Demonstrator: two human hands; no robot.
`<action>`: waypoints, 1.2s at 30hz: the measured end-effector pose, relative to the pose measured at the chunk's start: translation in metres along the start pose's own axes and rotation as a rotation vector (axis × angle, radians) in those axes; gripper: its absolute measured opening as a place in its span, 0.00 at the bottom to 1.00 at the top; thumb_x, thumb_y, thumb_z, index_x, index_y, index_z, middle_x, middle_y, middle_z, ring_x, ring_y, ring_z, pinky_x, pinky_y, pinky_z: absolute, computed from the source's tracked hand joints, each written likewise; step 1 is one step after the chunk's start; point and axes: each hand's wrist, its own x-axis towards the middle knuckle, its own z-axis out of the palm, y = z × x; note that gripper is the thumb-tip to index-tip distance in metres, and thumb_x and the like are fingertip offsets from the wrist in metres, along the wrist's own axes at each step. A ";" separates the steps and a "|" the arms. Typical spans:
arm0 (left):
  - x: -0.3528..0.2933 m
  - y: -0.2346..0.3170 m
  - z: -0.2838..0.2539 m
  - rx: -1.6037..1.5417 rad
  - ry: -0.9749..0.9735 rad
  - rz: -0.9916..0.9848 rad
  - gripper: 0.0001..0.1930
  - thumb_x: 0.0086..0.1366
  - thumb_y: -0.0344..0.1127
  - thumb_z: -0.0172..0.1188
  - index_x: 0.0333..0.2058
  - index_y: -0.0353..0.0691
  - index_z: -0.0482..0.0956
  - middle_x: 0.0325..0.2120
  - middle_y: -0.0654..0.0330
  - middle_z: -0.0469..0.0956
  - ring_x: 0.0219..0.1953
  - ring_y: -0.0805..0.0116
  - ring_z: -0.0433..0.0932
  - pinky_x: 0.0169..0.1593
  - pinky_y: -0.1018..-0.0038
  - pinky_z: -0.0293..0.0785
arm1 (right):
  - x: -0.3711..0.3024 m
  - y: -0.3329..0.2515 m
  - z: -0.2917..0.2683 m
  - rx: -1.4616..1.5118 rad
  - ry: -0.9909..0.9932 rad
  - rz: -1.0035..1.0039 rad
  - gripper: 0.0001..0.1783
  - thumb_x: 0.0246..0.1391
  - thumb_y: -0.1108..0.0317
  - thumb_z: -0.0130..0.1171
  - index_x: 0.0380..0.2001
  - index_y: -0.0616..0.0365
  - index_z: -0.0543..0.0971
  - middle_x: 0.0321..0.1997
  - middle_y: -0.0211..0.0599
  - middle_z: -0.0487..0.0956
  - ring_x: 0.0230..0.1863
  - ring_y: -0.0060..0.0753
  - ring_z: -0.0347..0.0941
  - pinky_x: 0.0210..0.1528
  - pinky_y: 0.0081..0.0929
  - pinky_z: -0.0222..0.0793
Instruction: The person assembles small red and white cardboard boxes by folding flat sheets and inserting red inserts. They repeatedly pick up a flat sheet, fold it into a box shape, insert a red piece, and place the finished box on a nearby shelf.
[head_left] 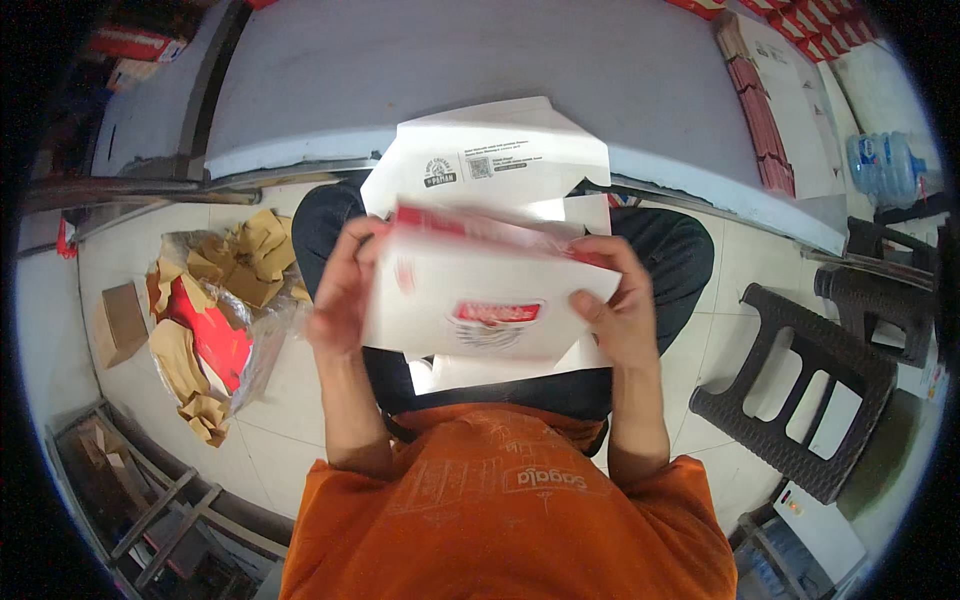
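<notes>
In front of my lap I hold a white and red folding carton (430, 320) by its two short ends, with a printed emblem on its front panel. Its upper edge shows a red strip and is smeared by motion. My left hand (345, 285) grips the left end, slightly blurred. At the other end my right hand (622, 300) has its thumb on the front panel and its fingers behind. Behind the carton, a flat white carton blank (520, 150) with printing leans over the table edge. More white board shows beneath the carton, across my legs.
A grey table (450, 70) spans the far side. To the right stand a dark plastic stool (820, 375), stacked flat cartons (790, 110) and a blue water jug (885, 165). On the floor at left lie crumpled brown paper and plastic (240, 260) beside a small brown box (122, 325).
</notes>
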 end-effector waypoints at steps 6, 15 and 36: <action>-0.006 -0.068 0.040 0.556 0.542 0.084 0.33 0.56 0.41 0.67 0.56 0.36 0.63 0.46 0.56 0.73 0.50 0.69 0.72 0.56 0.73 0.65 | 0.014 0.018 -0.004 -0.221 0.109 -0.315 0.19 0.44 0.74 0.66 0.41 0.59 0.74 0.45 0.36 0.72 0.50 0.31 0.69 0.55 0.28 0.63; -0.001 -0.065 0.052 0.796 0.622 0.201 0.19 0.52 0.22 0.59 0.44 0.38 0.69 0.40 0.60 0.71 0.43 0.71 0.71 0.51 0.75 0.67 | 0.004 0.016 0.011 -0.052 0.179 -0.268 0.30 0.51 0.69 0.62 0.53 0.59 0.59 0.48 0.42 0.69 0.51 0.34 0.66 0.58 0.32 0.60; 0.049 -0.169 0.120 1.445 0.233 -0.052 0.41 0.49 0.48 0.70 0.55 0.32 0.62 0.44 0.45 0.69 0.48 0.46 0.69 0.50 0.55 0.65 | 0.395 -0.346 -0.139 -0.280 0.817 -0.546 0.40 0.56 0.49 0.57 0.62 0.67 0.60 0.59 0.53 0.68 0.58 0.49 0.66 0.52 0.42 0.69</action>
